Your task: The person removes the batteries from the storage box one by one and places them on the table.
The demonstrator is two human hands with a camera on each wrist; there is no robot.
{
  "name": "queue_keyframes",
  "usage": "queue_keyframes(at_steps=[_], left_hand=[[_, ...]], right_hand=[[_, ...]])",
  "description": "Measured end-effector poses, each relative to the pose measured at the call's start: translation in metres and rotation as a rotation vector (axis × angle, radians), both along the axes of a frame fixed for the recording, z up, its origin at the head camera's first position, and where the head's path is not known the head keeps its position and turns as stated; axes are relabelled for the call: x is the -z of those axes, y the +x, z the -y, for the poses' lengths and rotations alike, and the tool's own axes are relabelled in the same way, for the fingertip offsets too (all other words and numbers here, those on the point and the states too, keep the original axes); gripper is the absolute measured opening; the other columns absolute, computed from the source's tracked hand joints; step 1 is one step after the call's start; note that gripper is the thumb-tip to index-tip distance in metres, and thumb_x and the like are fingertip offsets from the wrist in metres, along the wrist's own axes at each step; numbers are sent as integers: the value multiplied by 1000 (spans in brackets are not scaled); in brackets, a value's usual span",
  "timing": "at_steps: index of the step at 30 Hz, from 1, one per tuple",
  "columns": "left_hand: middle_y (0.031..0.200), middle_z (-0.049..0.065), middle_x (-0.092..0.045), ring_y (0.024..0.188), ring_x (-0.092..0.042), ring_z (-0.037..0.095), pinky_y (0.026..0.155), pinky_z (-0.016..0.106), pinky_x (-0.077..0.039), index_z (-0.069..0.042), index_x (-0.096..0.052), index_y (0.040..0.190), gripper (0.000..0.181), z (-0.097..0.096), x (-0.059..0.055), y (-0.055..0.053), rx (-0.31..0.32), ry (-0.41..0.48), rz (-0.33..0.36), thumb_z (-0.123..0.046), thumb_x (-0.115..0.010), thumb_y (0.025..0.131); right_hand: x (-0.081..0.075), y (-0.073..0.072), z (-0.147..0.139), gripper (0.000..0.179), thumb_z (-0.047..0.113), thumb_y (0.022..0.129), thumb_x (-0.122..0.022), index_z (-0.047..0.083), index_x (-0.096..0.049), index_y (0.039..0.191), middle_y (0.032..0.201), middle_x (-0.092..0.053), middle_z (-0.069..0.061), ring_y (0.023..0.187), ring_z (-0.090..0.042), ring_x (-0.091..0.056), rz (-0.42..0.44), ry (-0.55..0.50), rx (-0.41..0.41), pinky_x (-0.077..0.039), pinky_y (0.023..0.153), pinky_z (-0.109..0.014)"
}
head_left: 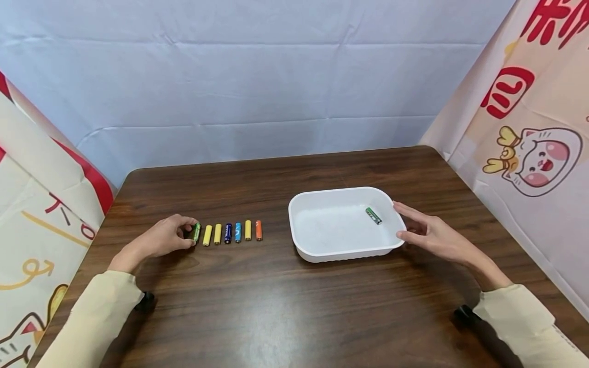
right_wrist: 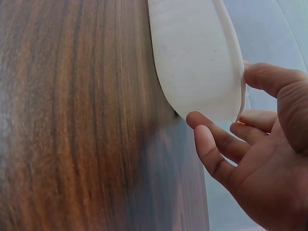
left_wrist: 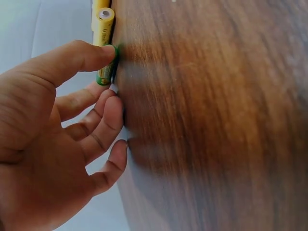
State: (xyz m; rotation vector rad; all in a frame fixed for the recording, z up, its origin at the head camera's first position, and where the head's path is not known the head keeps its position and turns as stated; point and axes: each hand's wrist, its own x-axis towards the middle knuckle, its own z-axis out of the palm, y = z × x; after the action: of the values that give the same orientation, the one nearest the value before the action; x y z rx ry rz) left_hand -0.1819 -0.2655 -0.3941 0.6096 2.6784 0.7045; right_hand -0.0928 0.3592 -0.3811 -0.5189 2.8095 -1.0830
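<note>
At the left end of a row of batteries, my left hand point(head_left: 167, 236) pinches a green battery point(head_left: 197, 233) between thumb and fingers. In the left wrist view the thumb lies across the green battery point(left_wrist: 104, 77), beside a yellow battery point(left_wrist: 103, 29). To its right stretch several more: yellow ones, a dark blue battery point(head_left: 228, 233), a light blue battery point(head_left: 238, 232) and an orange battery point(head_left: 258, 230). My right hand point(head_left: 434, 236) grips the right end of a white plastic tray point(head_left: 340, 251), thumb at the rim and fingers around the outside. Another green battery point(head_left: 374, 215) lies inside it.
Everything stands on a dark brown wooden table point(head_left: 257, 306) with rounded far corners. A pale cloth point(head_left: 253, 76) hangs behind it, and printed cloths flank both sides. Black bands point(head_left: 467, 314) sit at the wrists, below the cream sleeves.
</note>
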Motion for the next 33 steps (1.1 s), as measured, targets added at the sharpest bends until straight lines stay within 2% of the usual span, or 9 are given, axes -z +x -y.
queue_keyframes(at_steps=[10,18,23,30,33], left_hand=[[114,21,-58,86,-56,22,74,40,-49,13,-54,137,57,-1,-1,3,23,-5,-6,-12,-79,92],[117,22,-59,86,-58,21,72,40,-49,13,-46,144,69,-2,-4,4,5,5,24,-15,-81,91],[120,24,-61,95,-66,28,77,43,-54,12,-45,145,69,-1,-13,7,-24,21,19,-18,-79,92],[126,24,-61,105,-66,32,87,49,-53,9,-42,148,70,-15,-33,13,-48,96,-101,-23,-76,96],[131,22,-58,107,-65,30,87,47,-53,4,-38,152,73,-28,-44,17,-63,156,-125,-24,-75,97]], right_hand=[[1,0,0,72,19,100,-71,7,-35,161,162,-35,-23,106,-7,-61,-5,-11,5,-50,78,-19],[2,-1,0,72,19,100,-71,7,-35,161,162,-34,-23,110,-3,-59,-10,-14,2,-50,80,-18],[2,-1,0,72,18,100,-71,6,-35,161,162,-34,-23,112,-3,-59,-17,-17,-5,-49,80,-17],[2,-1,-1,71,18,100,-71,9,-36,161,163,-35,-20,129,-8,-52,-20,-36,-3,-45,87,-11],[3,-1,-1,71,18,100,-71,9,-36,161,163,-34,-20,127,-2,-51,-20,-41,-4,-45,86,-11]])
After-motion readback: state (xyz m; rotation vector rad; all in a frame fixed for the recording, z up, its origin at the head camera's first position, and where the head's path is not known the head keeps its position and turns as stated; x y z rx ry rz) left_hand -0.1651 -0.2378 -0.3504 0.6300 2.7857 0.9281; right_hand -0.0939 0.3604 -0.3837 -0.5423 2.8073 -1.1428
